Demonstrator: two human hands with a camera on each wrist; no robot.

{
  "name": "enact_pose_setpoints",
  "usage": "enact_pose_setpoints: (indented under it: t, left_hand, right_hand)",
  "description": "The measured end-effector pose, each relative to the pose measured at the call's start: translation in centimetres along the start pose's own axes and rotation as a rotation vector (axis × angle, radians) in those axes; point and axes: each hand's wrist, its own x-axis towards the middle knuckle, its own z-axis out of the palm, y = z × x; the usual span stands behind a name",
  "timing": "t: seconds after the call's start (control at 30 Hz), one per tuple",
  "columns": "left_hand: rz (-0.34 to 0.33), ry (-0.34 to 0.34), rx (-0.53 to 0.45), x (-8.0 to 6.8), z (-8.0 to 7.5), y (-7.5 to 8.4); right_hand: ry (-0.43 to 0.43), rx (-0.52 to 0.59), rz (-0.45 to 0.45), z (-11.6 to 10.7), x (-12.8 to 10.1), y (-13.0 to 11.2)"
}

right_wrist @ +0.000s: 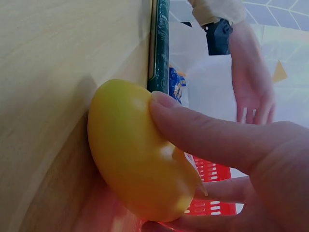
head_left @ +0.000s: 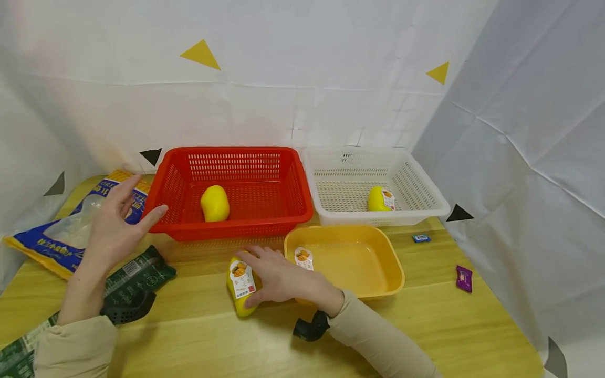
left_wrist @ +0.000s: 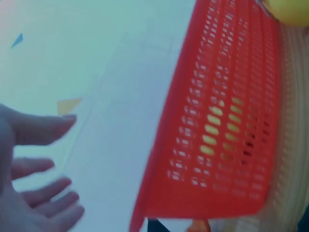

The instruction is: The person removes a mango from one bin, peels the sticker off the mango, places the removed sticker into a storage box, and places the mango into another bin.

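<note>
On the table in front of the red basket (head_left: 236, 228), a yellow mango (head_left: 240, 302) with a white label lies between the thumb and fingers of my right hand (head_left: 283, 275). The right wrist view shows the thumb pressed on one side of this mango (right_wrist: 130, 150) and fingers at its other side. My left hand (head_left: 111, 226) is raised by the left end of the red basket, fingers spread and holding nothing. Inside that basket sits another mango (head_left: 215, 203). A labelled mango (head_left: 376, 199) lies in the white basket (head_left: 378, 218).
A yellow basin (head_left: 350, 291) stands right of my right hand; a mango-print label (head_left: 304, 257) shows at its left end. Left lie a blue-yellow bag (head_left: 52, 252) and green packets (head_left: 142, 270). Small blue (head_left: 421, 238) and purple (head_left: 464, 279) wrapped pieces are at right.
</note>
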Motion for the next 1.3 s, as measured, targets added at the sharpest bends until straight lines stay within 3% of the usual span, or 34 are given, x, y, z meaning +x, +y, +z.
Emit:
enact_pose_setpoints:
  t: [0.1,0.2,0.3,0.47,0.67,0.8,1.0,1.3]
  left_hand:
    - [0.132,0.049,-0.070,-0.4,0.7,1.2]
    - [0.259,0.004,-0.135,-1.0,1.5,2.4]
    - [0.285,-0.133,-0.111,-1.7,2.2,3.4]
    - [0.280,-0.424,0.006,-2.1,3.6,4.1]
    - [0.254,-0.699,0.066,-2.5,6.5,3.4]
    - [0.227,-0.822,0.042,-2.6,8.5,2.3]
    - [0.201,-0.858,-0.049,-2.4,10.7,1.1]
    - [0.158,-0.865,-0.130,-2.3,11.5,0.3]
  right_hand:
    - [-0.009,0.000,0.002,-0.3,-0.1,0.3]
    - [-0.012,0.002,0.000,-0.5,-0.3,0.7]
    - [-0.010,0.004,-0.004,-0.7,-0.4,1.0]
    - [-0.013,0.005,-0.007,-0.8,-0.6,1.3]
    - [-0.019,0.019,0.033,-0.9,-0.8,1.9]
    - [-0.009,0.024,0.040,-1.0,-0.9,2.4]
    - [-0.003,0.026,0.020,-0.9,-1.0,2.5]
    - [0.036,0.037,0.000,-0.9,-1.2,2.8]
